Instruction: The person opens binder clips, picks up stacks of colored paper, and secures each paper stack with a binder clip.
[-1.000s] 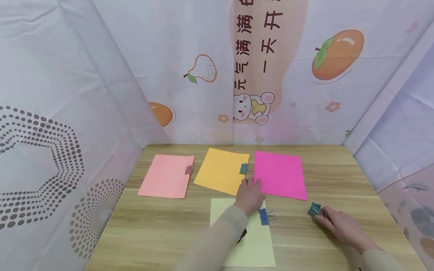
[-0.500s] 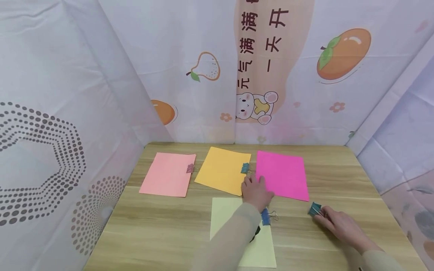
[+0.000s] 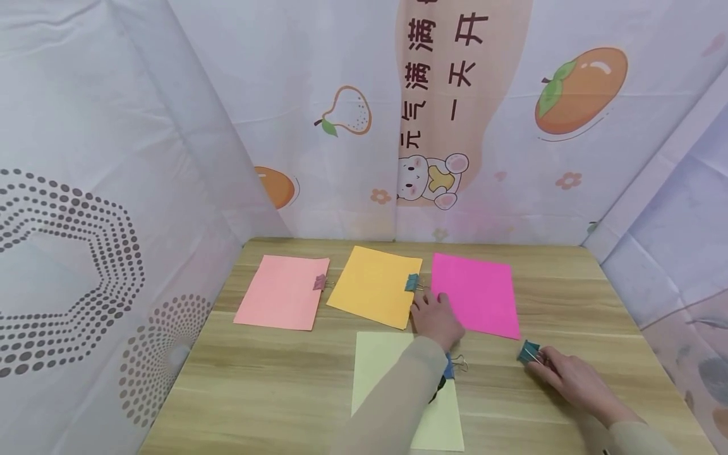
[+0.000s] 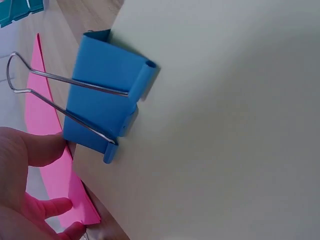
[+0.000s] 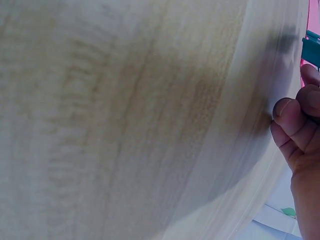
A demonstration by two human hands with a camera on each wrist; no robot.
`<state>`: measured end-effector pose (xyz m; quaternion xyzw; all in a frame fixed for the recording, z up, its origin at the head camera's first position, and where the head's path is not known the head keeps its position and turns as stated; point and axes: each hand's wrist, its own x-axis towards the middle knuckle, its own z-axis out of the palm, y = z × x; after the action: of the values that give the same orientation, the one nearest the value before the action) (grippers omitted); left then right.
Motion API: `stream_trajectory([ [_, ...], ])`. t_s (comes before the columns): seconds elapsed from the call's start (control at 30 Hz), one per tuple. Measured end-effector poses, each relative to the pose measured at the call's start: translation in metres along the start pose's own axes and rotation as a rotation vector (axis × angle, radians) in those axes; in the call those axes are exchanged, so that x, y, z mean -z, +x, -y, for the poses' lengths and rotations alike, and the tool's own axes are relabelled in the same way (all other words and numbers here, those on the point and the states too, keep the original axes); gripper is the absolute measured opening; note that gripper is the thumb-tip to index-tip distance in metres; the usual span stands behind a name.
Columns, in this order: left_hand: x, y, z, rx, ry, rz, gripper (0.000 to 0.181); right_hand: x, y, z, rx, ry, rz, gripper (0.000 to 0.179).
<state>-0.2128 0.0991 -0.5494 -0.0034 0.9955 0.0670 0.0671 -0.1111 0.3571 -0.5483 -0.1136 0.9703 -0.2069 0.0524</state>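
Observation:
Near the lower left edge of the magenta paper [image 3: 478,294], my left hand [image 3: 435,319] rests with relaxed fingers, overlapping that edge in the head view. In the left wrist view its thumb and fingers [image 4: 61,206] are spread around the edge of the magenta paper [image 4: 52,165], holding nothing. Just below that hand, a blue binder clip [image 4: 102,90] bites the side of the pale yellow paper [image 3: 382,354]. My right hand [image 3: 574,379] pinches a teal binder clip [image 3: 529,351] on the right of the table, its wire handles between thumb and fingers.
Orange paper [image 3: 372,287] with a teal clip [image 3: 412,282] on its right edge lies left of the magenta paper. Farther left is pink paper [image 3: 281,294] with a mauve clip [image 3: 320,283]. A printed curtain [image 3: 318,63] stands behind the wooden table [image 3: 244,392].
My left hand has moved right, from over the gap by the orange paper to the magenta paper's edge. The right hand stays put with the teal binder clip. The head view has shifted slightly.

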Motion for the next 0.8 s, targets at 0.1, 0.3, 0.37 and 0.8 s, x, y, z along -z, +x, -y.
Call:
stream_trajectory([
  [0.1,0.0016,-0.0012,-0.0021,0.008,0.008,0.002,0.060,-0.0002,-0.0001,-0.0008,-0.003,0.003,0.003,0.021],
  [0.3,0.0004,0.0007,-0.0029,0.011,0.015,0.007,0.060,-0.0013,-0.0009,-0.0018,0.002,0.005,0.003,0.022],
  [0.37,0.0001,0.0019,-0.0032,0.006,0.028,0.011,0.062,-0.0014,-0.0008,-0.0022,0.001,0.004,0.004,0.022],
  [0.8,0.0032,-0.0042,-0.0057,0.004,-0.002,-0.051,0.049,0.0010,-0.0007,-0.0029,-0.011,0.018,0.012,0.022],
])
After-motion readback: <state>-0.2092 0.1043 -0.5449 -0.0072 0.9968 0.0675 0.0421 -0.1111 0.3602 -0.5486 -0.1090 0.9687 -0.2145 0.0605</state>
